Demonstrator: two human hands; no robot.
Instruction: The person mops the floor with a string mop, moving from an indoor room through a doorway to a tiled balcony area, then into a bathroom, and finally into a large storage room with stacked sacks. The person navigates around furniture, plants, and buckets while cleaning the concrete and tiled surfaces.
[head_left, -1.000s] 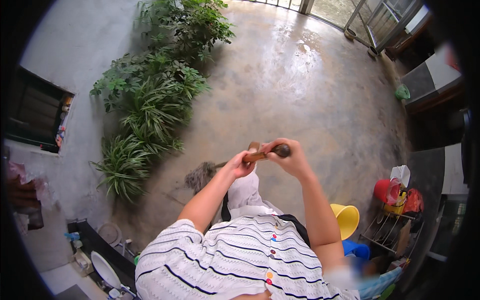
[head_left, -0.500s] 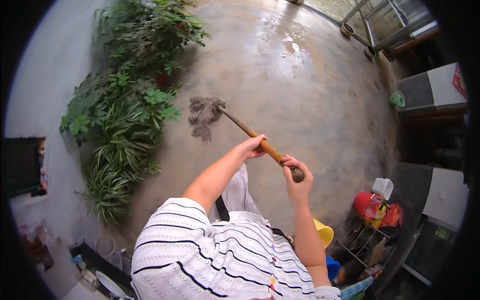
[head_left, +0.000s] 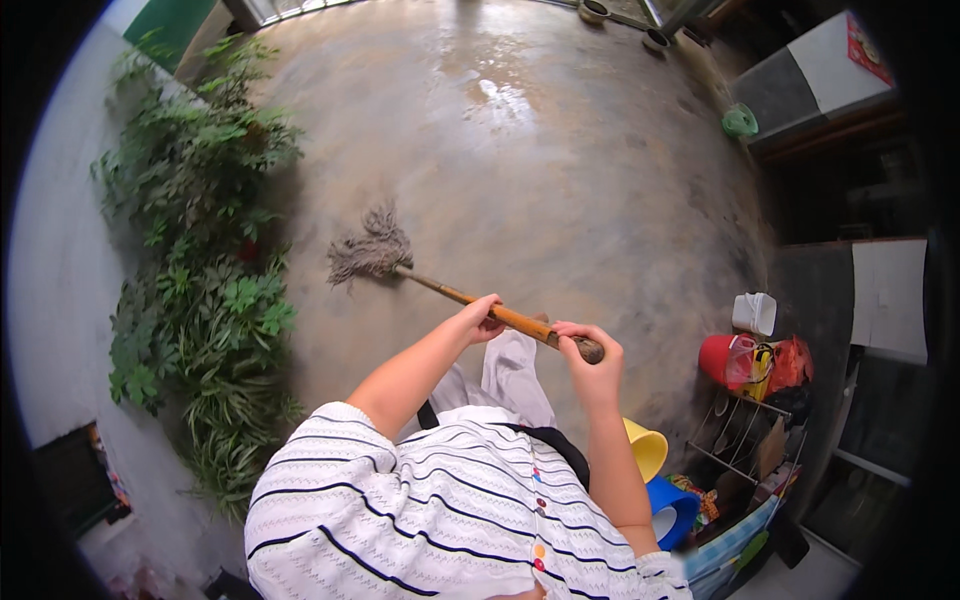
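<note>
Grey-brown concrete floor (head_left: 600, 220) spreads right of the plants (head_left: 200, 290), with a wet-looking shine across from their far end; mopping seems under way, but how much is done or left cannot be told. Just right of the plants is the mop (head_left: 440, 287), its matted grey strings (head_left: 370, 250) splayed on the floor, its brown handle (head_left: 520, 321) slanting away. Both hands grip it: left hand (head_left: 480, 319) midway, right hand (head_left: 594, 370) near the end.
</note>
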